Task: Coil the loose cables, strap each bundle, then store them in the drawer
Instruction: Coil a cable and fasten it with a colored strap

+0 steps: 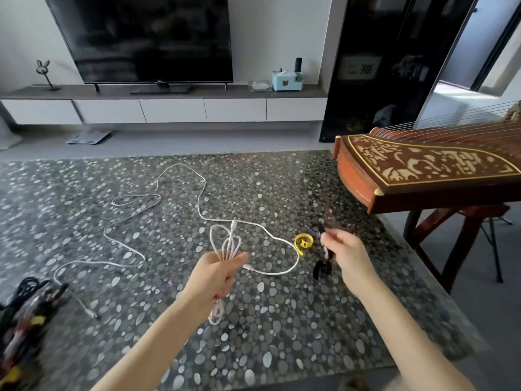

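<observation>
From the head view, my left hand (217, 277) is closed round the middle of a thin white cable (229, 244) folded into a long narrow bundle. My fingers are curled about it and my thumb lies across the top. Loops stick out above my fist and a shorter loop hangs below it, over the middle of the dark, pebble-patterned table (282, 348). A loose tail (277, 274) leaves the bundle by my thumb and swings out to the right. More white cable wanders over the left half of the top towards the far edge, and a metal plug (93, 314) lies near the near-left corner.

My right hand (346, 255) is raised over the right side of the table and pinches a narrow black strap (321, 270) between thumb and fingers. The curled lower end of the strap hangs just below my hand. The hand is blurred, so I cannot tell the finger placement more exactly.

A curled yellow strap (303, 241) lies flat on the top between my hands, just left of the black one and apart from it.

At the near-left edge sits a blurred heap of black cables (28, 303) with some yellow in it. Past the right edge a carved brown wooden zither (423, 165) rests on a stand. Beyond the far edge a black television (146, 38) stands on a low white-fronted cabinet (169, 110).
</observation>
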Available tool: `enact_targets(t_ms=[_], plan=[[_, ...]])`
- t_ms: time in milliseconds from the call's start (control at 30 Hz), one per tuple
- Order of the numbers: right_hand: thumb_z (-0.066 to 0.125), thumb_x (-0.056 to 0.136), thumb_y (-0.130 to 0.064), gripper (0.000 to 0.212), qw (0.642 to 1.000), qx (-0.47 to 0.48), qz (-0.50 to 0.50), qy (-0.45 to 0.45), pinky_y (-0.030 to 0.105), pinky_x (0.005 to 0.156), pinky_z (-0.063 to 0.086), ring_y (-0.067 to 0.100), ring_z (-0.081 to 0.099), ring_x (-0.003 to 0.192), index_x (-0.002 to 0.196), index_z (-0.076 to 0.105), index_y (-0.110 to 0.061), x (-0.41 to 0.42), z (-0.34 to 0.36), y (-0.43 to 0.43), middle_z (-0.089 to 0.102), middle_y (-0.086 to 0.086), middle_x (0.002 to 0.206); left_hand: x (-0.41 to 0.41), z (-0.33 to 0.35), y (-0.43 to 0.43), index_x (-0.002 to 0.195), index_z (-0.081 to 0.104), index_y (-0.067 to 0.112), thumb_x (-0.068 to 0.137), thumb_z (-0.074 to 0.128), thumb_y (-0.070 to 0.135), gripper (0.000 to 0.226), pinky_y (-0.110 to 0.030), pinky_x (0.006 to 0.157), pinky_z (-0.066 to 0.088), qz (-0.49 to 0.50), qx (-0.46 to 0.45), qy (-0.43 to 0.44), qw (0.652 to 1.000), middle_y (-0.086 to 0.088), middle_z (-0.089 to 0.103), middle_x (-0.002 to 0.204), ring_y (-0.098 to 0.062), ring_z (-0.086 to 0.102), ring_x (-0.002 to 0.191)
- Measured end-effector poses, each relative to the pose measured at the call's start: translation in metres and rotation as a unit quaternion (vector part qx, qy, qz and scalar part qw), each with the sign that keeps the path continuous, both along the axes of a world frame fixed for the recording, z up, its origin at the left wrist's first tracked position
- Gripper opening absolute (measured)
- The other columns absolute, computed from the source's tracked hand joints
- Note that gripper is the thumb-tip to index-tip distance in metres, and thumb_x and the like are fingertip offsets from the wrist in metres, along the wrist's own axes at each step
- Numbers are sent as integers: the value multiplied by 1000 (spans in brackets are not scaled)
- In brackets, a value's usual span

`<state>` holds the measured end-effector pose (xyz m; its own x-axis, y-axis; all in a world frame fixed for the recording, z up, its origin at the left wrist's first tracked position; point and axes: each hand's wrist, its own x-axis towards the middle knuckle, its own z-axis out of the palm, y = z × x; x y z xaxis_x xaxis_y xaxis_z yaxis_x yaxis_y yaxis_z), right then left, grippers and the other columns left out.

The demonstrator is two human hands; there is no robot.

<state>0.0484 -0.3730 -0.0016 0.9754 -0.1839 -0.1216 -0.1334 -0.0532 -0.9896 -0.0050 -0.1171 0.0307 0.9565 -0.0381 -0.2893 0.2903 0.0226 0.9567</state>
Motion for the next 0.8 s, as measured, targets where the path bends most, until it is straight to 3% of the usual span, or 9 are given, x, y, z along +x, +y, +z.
enact_targets(t_ms=[67,167,233,333,400,467,600,700,800], plan=[[62,88,-17,15,953,265,149,19,28,60,44,12,49,58,74,67,-17,-35,30,19,54,0,70,-11,7,-3,90,60,-4,76,71,36,43,-20,38,16,-32,-28,-10,999,5,25,52,-11,19,44],[64,84,-18,9,893,348,280,47,20,46,40,9,43,49,77,63,-13,-71,64,43,52,1,70,-26,22,-10,93,73,8,75,65,43,40,-17,36,18,-92,-121,-34,988,6,23,54,-8,19,41],[65,83,-17,9,889,336,309,49,17,41,34,6,38,44,84,64,-9,-89,76,59,52,0,68,-36,32,-12,89,74,12,80,58,41,34,-16,35,19,-116,-180,-42,976,7,22,52,-5,20,39],[63,83,-14,32,913,281,291,44,17,40,28,6,33,43,107,56,7,-108,86,79,49,0,64,-51,43,-9,75,72,21,84,54,40,27,-15,35,21,-133,-215,-60,966,9,23,51,-4,22,38],[65,78,-17,29,942,223,249,2,18,41,25,8,31,43,101,57,0,-116,89,86,48,-1,59,-59,46,-4,76,70,22,85,53,41,28,-16,38,23,-130,-210,-51,968,6,25,55,-6,24,41],[64,81,-16,12,963,172,201,-47,19,41,25,8,33,43,91,62,-10,-122,94,91,47,-2,56,-65,46,3,95,67,14,84,49,44,37,-19,44,26,-129,-203,-18,970,4,34,58,-9,31,46],[62,87,-15,6,973,111,179,-90,18,49,41,12,47,50,91,64,-12,-132,102,97,54,1,58,-70,43,16,113,53,6,89,25,62,67,-28,51,24,-139,-179,30,973,-1,52,66,-14,42,52],[68,84,-17,5,973,18,192,-126,13,68,47,10,62,71,89,70,-19,-139,106,100,69,-2,76,-74,44,22,117,51,6,91,11,66,77,-24,47,26,-131,-148,47,979,2,47,63,-12,39,52],[73,80,-19,10,962,-95,170,-190,11,65,42,3,54,67,79,74,-29,-140,107,98,65,-8,74,-80,43,24,115,58,7,95,23,57,65,-20,42,25,-90,-133,54,986,7,37,57,-8,32,46]])
